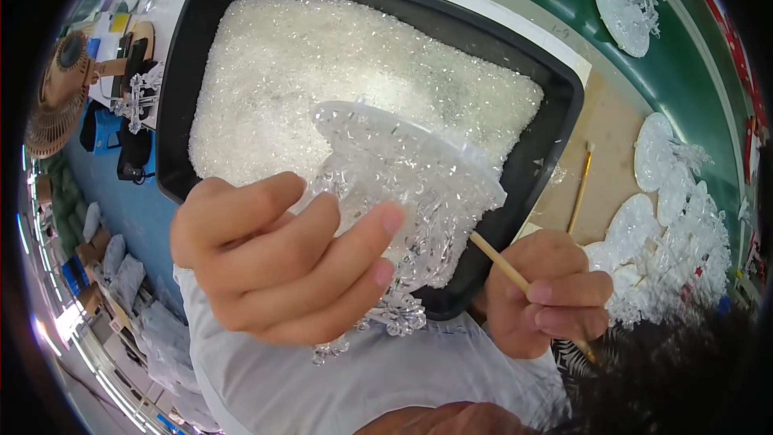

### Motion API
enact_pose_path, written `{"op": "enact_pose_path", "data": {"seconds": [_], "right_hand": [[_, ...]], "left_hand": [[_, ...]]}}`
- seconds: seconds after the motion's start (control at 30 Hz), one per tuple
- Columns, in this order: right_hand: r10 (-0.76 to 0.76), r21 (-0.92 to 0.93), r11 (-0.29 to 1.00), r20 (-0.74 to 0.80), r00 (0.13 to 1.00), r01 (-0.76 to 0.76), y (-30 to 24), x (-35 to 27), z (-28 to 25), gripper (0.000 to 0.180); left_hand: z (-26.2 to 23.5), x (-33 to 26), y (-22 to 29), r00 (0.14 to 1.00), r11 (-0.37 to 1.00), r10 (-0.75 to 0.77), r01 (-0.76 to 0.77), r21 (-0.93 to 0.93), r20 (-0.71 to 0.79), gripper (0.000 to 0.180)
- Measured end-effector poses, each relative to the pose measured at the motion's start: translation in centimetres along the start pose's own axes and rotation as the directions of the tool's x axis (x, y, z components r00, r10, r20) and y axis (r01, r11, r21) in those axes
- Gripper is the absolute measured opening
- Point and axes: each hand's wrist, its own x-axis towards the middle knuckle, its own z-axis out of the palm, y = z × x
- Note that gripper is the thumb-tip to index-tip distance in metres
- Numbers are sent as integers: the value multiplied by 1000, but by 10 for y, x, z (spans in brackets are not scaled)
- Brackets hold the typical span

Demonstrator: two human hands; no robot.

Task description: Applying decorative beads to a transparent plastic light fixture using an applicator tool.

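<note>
My left hand (282, 262) is closed around a clear plastic ornament (415, 169). Its broad round disc tilts over the black tray, crusted with small glittering clear bits, while clear flower-like stems hang below my fingers. The fingers hide part of where I grip it. Close to the ornament's right side, my right hand (551, 294) pinches a thin stick with a pale wooden handle (501, 263). One end of the stick points up toward the ornament; its lower end is dark and partly covered by my hand, so I cannot tell its kind for certain.
The black tray (171, 153) holds a thick bed of clear granules (282, 72). A thin brush (581, 189) lies on the tan board to its right. Several glittery clear ornaments (656, 250) cluster at the right; another ornament (624, 20) lies farther back. A brown fan (60, 101) stands left.
</note>
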Motion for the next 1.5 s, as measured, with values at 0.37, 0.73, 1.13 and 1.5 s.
{"op": "enact_pose_path", "data": {"seconds": [0.37, 0.73, 1.13, 1.5], "right_hand": [[30, -134, 991, 362, 932, 20, 0, 10, -14, 15], [43, -159, 987, 415, 909, 26, -1, 6, -16, 21], [74, -208, 977, 498, 864, 36, -9, 23, -11, 30], [177, -314, 949, 545, 819, 4, -12, 23, -9, 30]], "left_hand": [[-7, 3, 4, 994, 1000, -12, 12, 5, 105, 20], [-9, 1, 5, 990, 999, -18, 14, 32, 137, 19], [-8, 3, -1, 992, 1000, 9, -13, 24, 127, 18], [2, 3, 3, 999, 996, -33, 34, 84, -19, 11]]}}
